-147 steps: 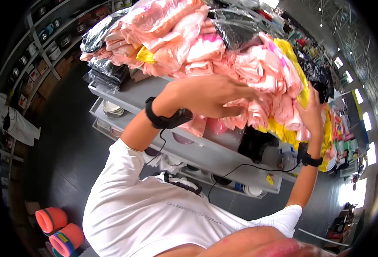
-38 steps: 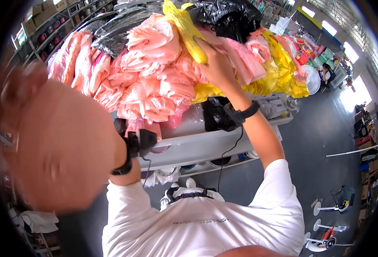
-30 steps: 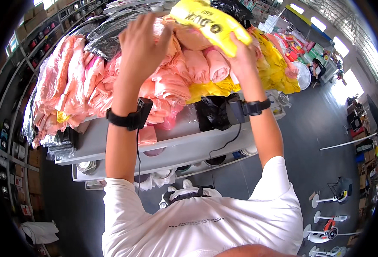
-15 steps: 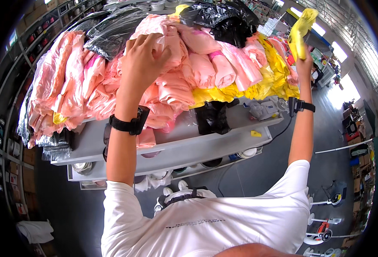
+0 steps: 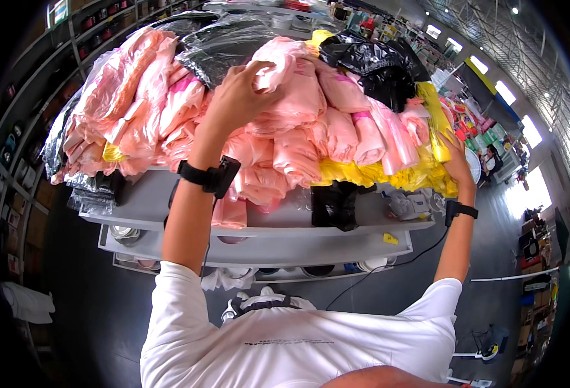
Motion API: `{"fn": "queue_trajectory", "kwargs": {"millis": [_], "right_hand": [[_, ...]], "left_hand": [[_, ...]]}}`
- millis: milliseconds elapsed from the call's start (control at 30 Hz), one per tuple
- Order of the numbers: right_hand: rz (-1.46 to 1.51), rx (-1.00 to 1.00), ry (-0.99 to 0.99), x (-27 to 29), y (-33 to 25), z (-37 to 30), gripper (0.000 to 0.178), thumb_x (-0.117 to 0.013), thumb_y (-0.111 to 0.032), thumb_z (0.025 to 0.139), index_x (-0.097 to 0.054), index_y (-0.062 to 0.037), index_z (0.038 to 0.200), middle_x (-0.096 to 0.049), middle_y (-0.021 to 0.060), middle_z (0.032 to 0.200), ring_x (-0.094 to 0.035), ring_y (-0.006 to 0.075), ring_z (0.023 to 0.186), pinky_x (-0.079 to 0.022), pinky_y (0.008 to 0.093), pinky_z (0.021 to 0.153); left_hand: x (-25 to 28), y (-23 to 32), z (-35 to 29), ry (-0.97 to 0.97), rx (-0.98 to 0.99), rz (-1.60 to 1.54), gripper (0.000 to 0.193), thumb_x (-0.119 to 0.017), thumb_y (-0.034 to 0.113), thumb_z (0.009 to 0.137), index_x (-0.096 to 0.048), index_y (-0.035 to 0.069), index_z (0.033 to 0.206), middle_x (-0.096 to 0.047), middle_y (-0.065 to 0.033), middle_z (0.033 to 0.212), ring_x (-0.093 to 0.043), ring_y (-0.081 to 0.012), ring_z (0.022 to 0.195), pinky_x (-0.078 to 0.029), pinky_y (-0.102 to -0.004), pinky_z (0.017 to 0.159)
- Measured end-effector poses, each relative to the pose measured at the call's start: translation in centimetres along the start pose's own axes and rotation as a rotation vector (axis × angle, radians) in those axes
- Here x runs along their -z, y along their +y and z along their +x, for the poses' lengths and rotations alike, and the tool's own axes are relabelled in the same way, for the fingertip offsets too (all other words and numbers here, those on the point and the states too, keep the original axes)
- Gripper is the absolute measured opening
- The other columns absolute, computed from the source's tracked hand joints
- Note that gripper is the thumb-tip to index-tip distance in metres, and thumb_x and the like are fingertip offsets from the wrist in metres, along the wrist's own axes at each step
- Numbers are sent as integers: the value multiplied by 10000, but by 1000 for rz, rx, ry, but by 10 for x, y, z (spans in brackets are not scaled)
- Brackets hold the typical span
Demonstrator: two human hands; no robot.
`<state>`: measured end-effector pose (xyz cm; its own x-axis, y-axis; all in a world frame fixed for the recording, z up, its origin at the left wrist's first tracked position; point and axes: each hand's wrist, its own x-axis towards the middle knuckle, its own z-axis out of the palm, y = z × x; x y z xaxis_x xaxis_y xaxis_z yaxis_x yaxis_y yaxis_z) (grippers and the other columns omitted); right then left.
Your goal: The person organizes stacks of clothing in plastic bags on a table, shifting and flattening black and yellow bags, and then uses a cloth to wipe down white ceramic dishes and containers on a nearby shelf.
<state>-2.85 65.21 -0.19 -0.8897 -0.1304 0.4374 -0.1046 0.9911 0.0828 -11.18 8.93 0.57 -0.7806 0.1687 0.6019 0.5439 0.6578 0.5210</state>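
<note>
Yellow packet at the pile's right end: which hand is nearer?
Right: right hand at the lower end of the yellow packet; left hand well to its left, at a pink bundle.

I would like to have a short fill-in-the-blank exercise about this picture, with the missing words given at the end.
1. The crumpled bundle at the left hand has the colour ___.
2. The slim bundle at the right hand has the colour ___.
3. The short-sleeved shirt of the person is plain ___ apart from a small line of print.
4. In the picture, the hand that appears higher is the ___ one.

Missing words: pink; yellow; white; left.
</note>
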Motion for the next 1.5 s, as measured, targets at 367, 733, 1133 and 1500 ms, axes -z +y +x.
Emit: {"fn": "queue_trajectory", "kwargs": {"millis": [367, 733, 1133, 1500], "right_hand": [[-123, 125, 169, 63, -178, 40, 596, -528, -33, 874, -448, -190, 1443, -370, 148, 1510, -394, 389, 1344, -328, 463, 1110], [337, 436, 131, 8, -322, 105, 676, -671, -495, 837, -504, -152, 1395, -488, 167, 1419, -434, 393, 1326, -374, 442, 1091], [352, 664, 97, 11, -304, 112, 592, -674, -375, 901, -480, -188, 1428, -478, 143, 1440, -420, 331, 1364, -378, 414, 1099], [245, 213, -239, -17, -229, 141, 694, -702, -192, 780, -452, -135, 1425, -539, 206, 1359, -523, 373, 1245, -441, 405, 1032]], "left_hand": [[4, 3, -16, 390, -261, 321, 550, -698, 23, 716, -644, 191, 1236, -522, -197, 1310, -516, -378, 1143, -483, -435, 954], [36, -22, -31, -52, -121, 353, 702, -777, 295, 715, -525, 195, 1363, -473, -202, 1392, -478, -439, 1244, -399, -506, 1054], [58, -47, -5, -316, -278, 173, 789, -839, 274, 695, -498, 95, 1383, -501, -232, 1392, -433, -366, 1343, -439, -436, 1024], [-16, 2, 13, -336, -301, 241, 867, -632, 717, 760, -417, 272, 1472, -365, -133, 1539, -334, -368, 1416, -301, -507, 1141]]}}
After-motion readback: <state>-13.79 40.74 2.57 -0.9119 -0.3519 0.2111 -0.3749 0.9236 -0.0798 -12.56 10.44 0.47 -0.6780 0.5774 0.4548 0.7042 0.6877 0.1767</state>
